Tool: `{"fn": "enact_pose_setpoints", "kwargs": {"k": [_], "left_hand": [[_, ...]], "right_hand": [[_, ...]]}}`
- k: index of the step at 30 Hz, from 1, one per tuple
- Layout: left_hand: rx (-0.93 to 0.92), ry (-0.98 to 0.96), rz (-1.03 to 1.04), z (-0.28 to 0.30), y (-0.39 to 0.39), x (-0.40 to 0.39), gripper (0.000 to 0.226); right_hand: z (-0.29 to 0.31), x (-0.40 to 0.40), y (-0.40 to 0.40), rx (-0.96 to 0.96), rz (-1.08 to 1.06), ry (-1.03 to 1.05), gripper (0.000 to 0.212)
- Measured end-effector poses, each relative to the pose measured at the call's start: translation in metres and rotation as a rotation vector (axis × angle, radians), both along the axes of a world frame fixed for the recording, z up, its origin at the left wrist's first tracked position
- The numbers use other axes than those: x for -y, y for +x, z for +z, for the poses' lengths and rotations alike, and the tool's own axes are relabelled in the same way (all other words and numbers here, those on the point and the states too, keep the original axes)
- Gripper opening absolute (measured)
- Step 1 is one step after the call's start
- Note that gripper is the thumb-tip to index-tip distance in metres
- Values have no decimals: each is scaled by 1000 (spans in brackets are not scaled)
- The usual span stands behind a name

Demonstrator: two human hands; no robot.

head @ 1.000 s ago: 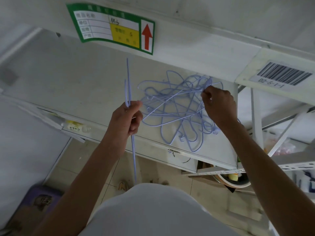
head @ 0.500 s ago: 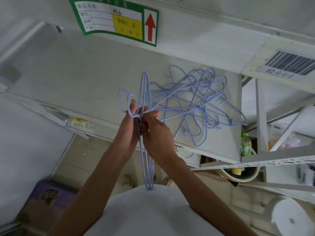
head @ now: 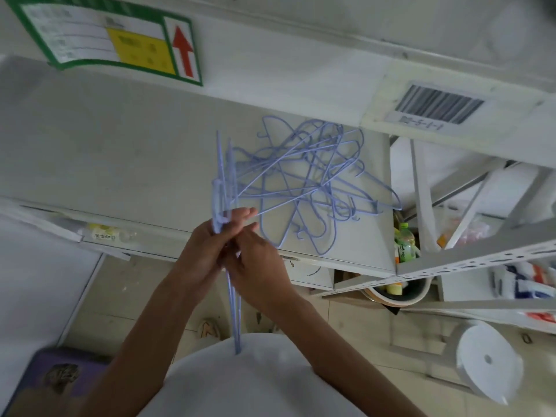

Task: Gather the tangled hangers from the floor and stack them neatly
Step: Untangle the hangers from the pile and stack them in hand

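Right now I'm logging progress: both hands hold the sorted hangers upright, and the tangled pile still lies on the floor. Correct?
Not quite. The head view shows the tangled pile lying on the white shelf surface, not on the floor. Both hands, left and right, do hold the sorted hangers upright.

Tangled hangers [head: 304,188]: on shelf top [head: 120,152], right part. Held hangers [head: 224,188]: left of tangle, upright in both hands

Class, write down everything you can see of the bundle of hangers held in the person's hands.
The held bundle of hangers is a few thin, pale lilac hangers that look like coated wire, pressed flat together and seen edge-on, upright. The left hand and right hand grip its middle; its lower end reaches the white shirt.
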State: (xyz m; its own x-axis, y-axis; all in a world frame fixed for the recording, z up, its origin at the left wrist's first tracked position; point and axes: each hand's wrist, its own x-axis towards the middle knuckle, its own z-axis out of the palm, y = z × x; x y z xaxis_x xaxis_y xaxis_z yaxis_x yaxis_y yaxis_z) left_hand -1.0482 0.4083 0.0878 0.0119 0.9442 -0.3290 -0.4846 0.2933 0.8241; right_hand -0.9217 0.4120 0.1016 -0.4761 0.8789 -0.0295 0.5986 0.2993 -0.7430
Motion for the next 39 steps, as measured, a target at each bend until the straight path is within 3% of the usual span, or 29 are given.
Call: {"fn": "enact_pose_setpoints", "kwargs": {"k": [1,3,7,9,14,19,22,26,31,34,39], "left_hand": [[-27,-50,56,-1,4,-3,28],[13,-129,121,-3,6,-12,28],[84,-145,55,2,-7,-21,32],[60,-194,-48,9,-7,-20,35],[-2,-229,-59,15,3,-15,40],[-1,-182,33,17,1,-17,30],[-21,-179,75,17,5,-16,29],[-21,-136,138,20,5,-10,30],[-63,-87,156,23,4,-3,33],[-107,-69,147,27,6,-2,34],[-209,-4,78,29,8,-7,30]], "right_hand": [[-1,1,5,90,65,61,25],[-2,-9,22,214,62,114,34],[-19,-82,82,141,-446,-26,35],[-31,-127,115,271,-573,4,27],[-66,-185,151,753,-315,45,30],[-85,-186,157,808,-170,241,28],[-84,-183,155,744,-68,350,30],[-62,-178,149,607,-7,387,70],[-23,-166,144,414,-95,296,58],[8,-159,135,236,-163,116,50],[54,-127,97,-206,-296,-375,28]]}}
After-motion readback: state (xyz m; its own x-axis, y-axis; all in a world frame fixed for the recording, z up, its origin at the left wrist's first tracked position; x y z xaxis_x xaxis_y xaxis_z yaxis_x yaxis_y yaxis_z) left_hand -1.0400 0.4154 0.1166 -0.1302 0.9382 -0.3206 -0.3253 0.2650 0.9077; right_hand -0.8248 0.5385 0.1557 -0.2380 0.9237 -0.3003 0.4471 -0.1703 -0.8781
